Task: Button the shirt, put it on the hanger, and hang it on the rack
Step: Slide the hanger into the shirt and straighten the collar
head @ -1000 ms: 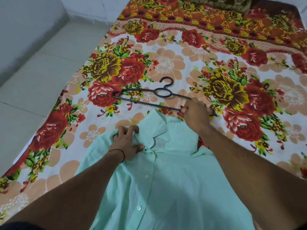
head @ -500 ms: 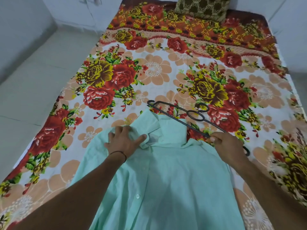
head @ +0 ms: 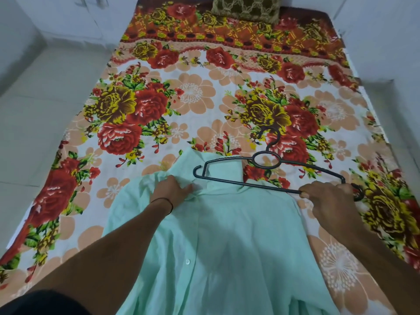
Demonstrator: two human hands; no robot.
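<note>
The bed's red and yellow floral sheet [head: 204, 98] carries the mint-green button-front shirt [head: 227, 235], which lies flat at its near end, placket closed and collar pointing away. The thin black plastic hanger [head: 250, 184], slanted beyond the collar half a second ago, now sits more level, its left end over the collar and its hook pointing away from the shirt. The right hand [head: 327, 196], now farther out past the shirt's right shoulder, keeps its grip closed round the hanger's lower bar. The left hand [head: 172, 189] stays pressed flat on the left collar, its grip open.
</note>
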